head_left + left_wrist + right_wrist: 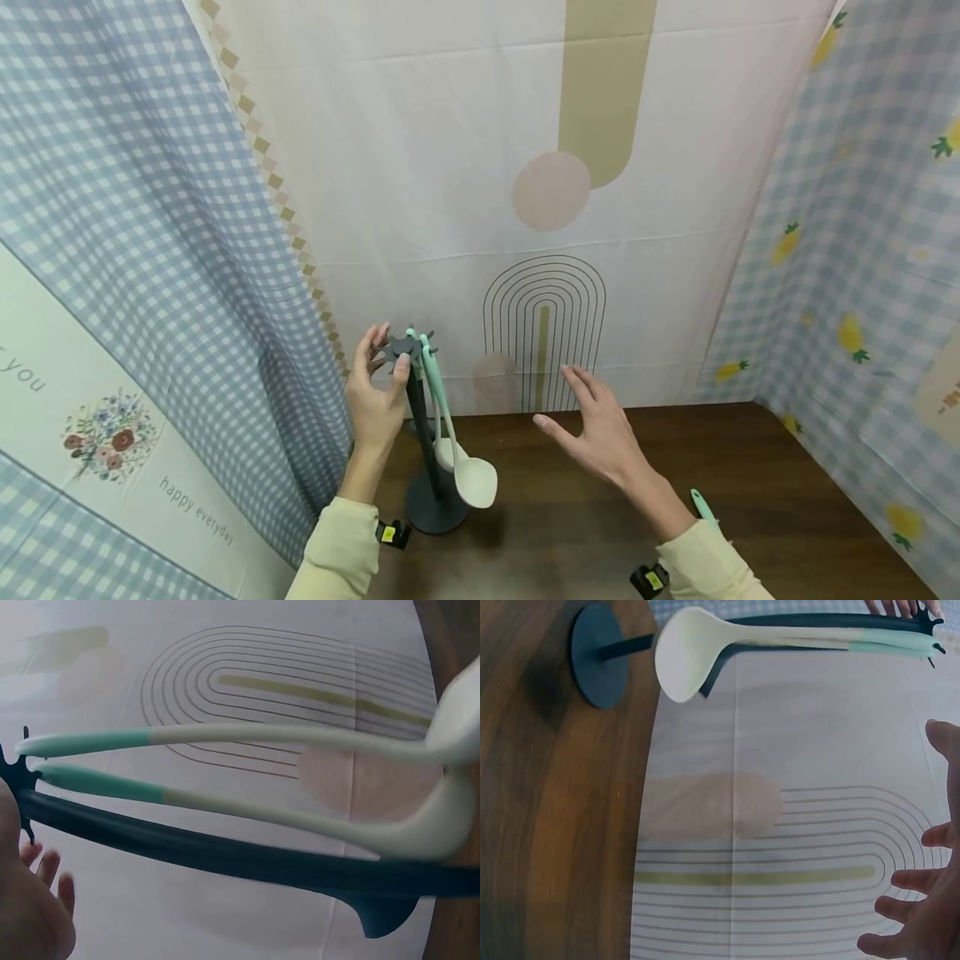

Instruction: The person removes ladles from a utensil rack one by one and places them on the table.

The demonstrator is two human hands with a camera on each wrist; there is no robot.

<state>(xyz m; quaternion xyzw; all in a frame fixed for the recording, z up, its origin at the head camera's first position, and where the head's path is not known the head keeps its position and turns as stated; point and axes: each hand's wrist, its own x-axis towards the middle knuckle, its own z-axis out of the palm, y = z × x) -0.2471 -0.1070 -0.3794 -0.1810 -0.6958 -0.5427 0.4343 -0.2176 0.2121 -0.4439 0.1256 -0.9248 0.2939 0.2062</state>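
Note:
A dark utensil stand [425,433] with a round base [437,504] and a hooked top rises from the table at centre-left. My left hand [377,412] holds its hooked top, the thumb on the near side and the fingers around the far left side. Two cream utensils with mint-green handles hang from the hooks; the nearer, a ladle [476,483], shows its bowl low beside the pole, and the other utensil [431,832] hangs close behind. A dark utensil end [379,915] shows beyond the pole. My right hand [600,429] hovers right of the stand, fingers spread, holding nothing.
On the brown wooden table [592,533], a mint-green handle [701,504] pokes out beside my right sleeve. A white patterned cloth [435,167] hangs behind the table, with checked blue curtains [172,183] along both sides.

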